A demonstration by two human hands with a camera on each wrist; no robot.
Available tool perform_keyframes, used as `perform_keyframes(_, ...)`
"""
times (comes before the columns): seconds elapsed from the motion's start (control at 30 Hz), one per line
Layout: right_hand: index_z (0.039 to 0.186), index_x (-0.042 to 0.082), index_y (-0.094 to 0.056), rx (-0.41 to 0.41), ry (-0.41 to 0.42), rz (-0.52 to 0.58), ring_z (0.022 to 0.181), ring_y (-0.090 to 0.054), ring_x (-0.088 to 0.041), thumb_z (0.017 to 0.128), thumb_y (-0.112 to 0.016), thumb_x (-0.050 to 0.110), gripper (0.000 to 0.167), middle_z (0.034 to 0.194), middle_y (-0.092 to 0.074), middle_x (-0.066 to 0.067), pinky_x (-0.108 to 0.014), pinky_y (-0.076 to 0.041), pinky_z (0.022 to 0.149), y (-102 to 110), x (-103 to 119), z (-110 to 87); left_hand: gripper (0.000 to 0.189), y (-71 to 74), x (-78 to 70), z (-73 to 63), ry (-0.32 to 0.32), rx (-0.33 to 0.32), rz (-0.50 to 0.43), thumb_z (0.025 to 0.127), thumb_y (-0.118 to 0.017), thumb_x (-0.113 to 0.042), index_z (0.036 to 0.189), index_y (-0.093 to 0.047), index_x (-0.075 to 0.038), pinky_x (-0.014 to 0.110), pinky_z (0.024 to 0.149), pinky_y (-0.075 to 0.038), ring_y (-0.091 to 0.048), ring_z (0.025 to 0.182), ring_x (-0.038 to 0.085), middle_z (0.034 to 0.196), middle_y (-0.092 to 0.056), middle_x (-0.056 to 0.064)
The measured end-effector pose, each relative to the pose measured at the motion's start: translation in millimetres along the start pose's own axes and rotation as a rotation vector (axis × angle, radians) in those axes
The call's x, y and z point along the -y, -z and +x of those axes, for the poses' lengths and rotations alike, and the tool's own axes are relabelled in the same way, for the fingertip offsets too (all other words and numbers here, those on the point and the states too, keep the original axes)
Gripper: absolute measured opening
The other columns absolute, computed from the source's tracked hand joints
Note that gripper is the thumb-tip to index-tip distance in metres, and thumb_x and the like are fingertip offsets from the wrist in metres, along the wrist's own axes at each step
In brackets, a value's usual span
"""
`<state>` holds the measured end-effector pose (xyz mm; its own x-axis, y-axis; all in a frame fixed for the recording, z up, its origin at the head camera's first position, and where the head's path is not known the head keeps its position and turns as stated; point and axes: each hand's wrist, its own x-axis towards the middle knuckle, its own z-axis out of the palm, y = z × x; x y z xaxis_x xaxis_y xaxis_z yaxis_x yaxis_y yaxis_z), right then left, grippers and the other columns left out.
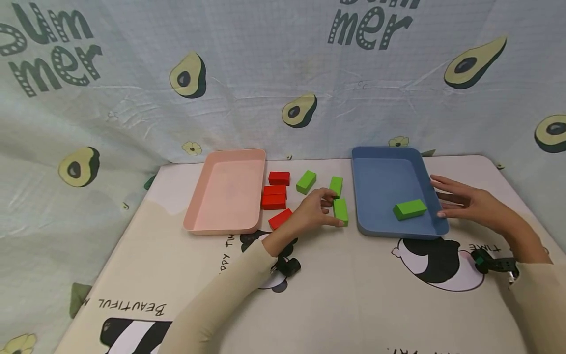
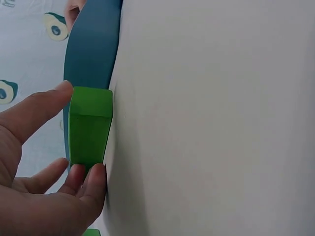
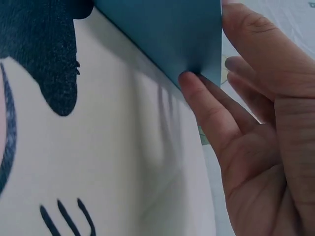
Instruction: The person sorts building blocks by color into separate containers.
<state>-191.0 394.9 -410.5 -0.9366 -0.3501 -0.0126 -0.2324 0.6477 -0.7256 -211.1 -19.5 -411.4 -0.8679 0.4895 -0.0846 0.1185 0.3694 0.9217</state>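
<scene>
My left hand (image 1: 315, 211) holds a green block (image 1: 340, 211) by its ends between thumb and fingers, left of the blue tray (image 1: 360, 196). In the left wrist view the same green block (image 2: 89, 132) stands between the thumb and the fingertips. Just beyond that hand lies another green block (image 1: 336, 186), and a third green block (image 1: 306, 182) sits farther left. My right hand (image 1: 477, 204) rests against the blue tray's right side, its fingers fairly straight. In the right wrist view, fingertips (image 3: 189, 81) touch the tray's outer wall. Inside that tray lies one green block (image 1: 410, 209).
On the left stands a pink tray (image 1: 225, 191). Several red blocks, among them a far red block (image 1: 279, 178) and a near red block (image 1: 280, 219), lie along its right edge. A printed curtain (image 1: 247, 73) hangs behind the table (image 1: 353, 295).
</scene>
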Motion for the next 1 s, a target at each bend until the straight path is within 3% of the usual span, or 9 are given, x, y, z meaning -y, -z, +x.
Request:
perform_keyframes(0.1,0.162,0.016,-0.031,-0.019,0.003,0.001,0.116,-0.04,0.025,0.086,-0.082,0.011,0.091,0.165,-0.031,-0.014,-0.001,-0.043,0.089,-1.3,0.4,-1.0,0.065,-1.5,-1.8,2.8,-0.003,0.006,0.104,0.078,-0.089,-0.008,0.135,-0.058,0.002,0.025,0.094,-0.053,-0.056,0.111,0.023,0.122,-0.057,0.013)
perform_keyframes(0.2,0.159,0.014,-0.036,-0.026,0.012,0.004,0.119,-0.04,0.025,0.088,-0.081,0.013,0.085,0.164,-0.035,-0.003,0.0,-0.041,0.09,-2.0,0.4,-1.7,0.062,-2.5,-2.9,3.5,-0.004,0.01,0.177,0.077,-0.089,-0.011,0.132,-0.062,0.001,0.021,0.087,-0.05,-0.054,0.107,0.022,0.119,-0.058,0.011)
perform_keyframes(0.33,0.157,0.008,-0.04,-0.014,0.049,0.032,0.124,-0.037,0.025,0.089,-0.079,0.009,0.079,0.165,-0.031,0.005,0.0,-0.04,0.092,-2.3,-0.5,-1.4,0.059,-3.2,-3.0,1.9,-0.005,0.011,0.198,0.078,-0.089,-0.013,0.129,-0.062,0.0,0.021,0.085,-0.05,-0.054,0.106,0.022,0.117,-0.058,0.009)
perform_keyframes(0.53,0.157,0.006,-0.039,0.005,0.079,0.054,0.127,-0.035,0.024,0.09,-0.077,0.004,0.077,0.167,-0.027,0.004,-0.001,-0.04,0.094,-1.4,-3.1,-2.7,0.048,-3.7,-3.6,-0.3,-0.023,0.033,0.163,0.084,-0.08,-0.01,0.125,-0.058,-0.001,0.023,0.094,-0.052,-0.059,0.116,0.024,0.122,-0.062,0.01)
perform_keyframes(0.67,0.158,0.009,-0.039,0.015,0.046,0.049,0.127,-0.035,0.025,0.091,-0.077,0.008,0.077,0.167,-0.028,0.005,0.0,-0.04,0.094,-0.6,-3.3,-3.8,0.064,-3.8,-5.1,-0.6,-0.058,0.106,0.239,0.081,-0.086,-0.018,0.134,-0.055,0.002,0.023,0.099,-0.051,-0.056,0.121,0.023,0.131,-0.059,0.012)
perform_keyframes(0.83,0.158,0.013,-0.039,0.022,0.033,0.023,0.125,-0.035,0.026,0.092,-0.077,0.011,0.076,0.166,-0.029,0.006,0.0,-0.039,0.093,0.7,-3.9,-3.0,0.074,-5.8,-6.9,-2.1,-0.041,0.125,0.354,0.076,-0.092,-0.02,0.135,-0.054,0.004,0.02,0.091,-0.05,-0.053,0.114,0.019,0.129,-0.055,0.014)
perform_keyframes(1.0,0.157,0.011,-0.04,0.028,0.046,0.042,0.126,-0.037,0.024,0.092,-0.076,0.008,0.075,0.166,-0.029,0.007,-0.001,-0.041,0.093,0.6,-5.6,-2.6,0.064,-5.5,-6.8,-3.7,-0.055,0.103,0.327,0.077,-0.09,-0.013,0.129,-0.055,0.003,0.019,0.083,-0.05,-0.053,0.108,0.019,0.122,-0.056,0.014)
